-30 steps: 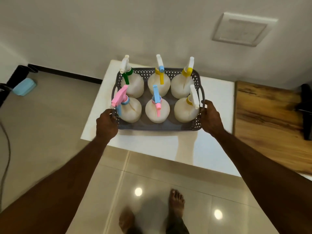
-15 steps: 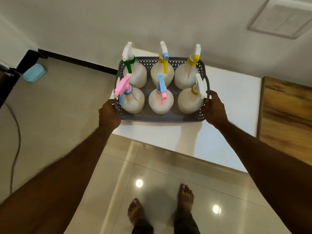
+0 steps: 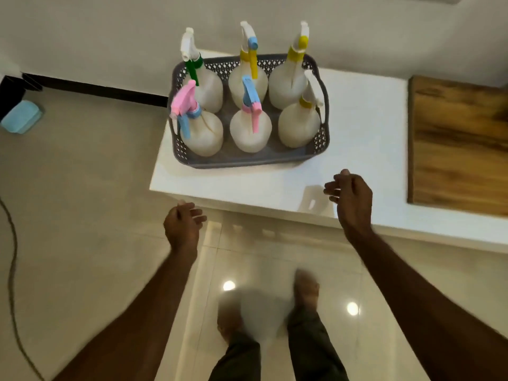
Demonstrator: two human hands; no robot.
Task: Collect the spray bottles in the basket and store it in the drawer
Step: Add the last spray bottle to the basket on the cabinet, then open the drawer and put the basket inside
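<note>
A grey perforated basket (image 3: 248, 160) rests on the left end of a white counter (image 3: 362, 138). Several cream spray bottles stand upright inside it in two rows; the front-left one (image 3: 204, 133) has a pink and blue trigger, the back-left one (image 3: 210, 86) a green collar. My left hand (image 3: 182, 224) hangs below the counter's front-left corner, fingers loosely apart, holding nothing. My right hand (image 3: 350, 196) hovers over the counter's front edge, right of the basket, fingers curled but apart and empty. Neither hand touches the basket. No drawer is visible.
A wooden surface (image 3: 459, 144) adjoins the white counter on the right. A wall rises behind the counter. A light blue object (image 3: 20, 119) lies on the floor at far left, and a dark cable (image 3: 11, 270) runs along the left. My bare feet stand on glossy tiles (image 3: 264, 270).
Both hands have let go of the basket's sides and drawn back toward me. The basket now rests on the counter's left end. The view has shifted back and left.
</note>
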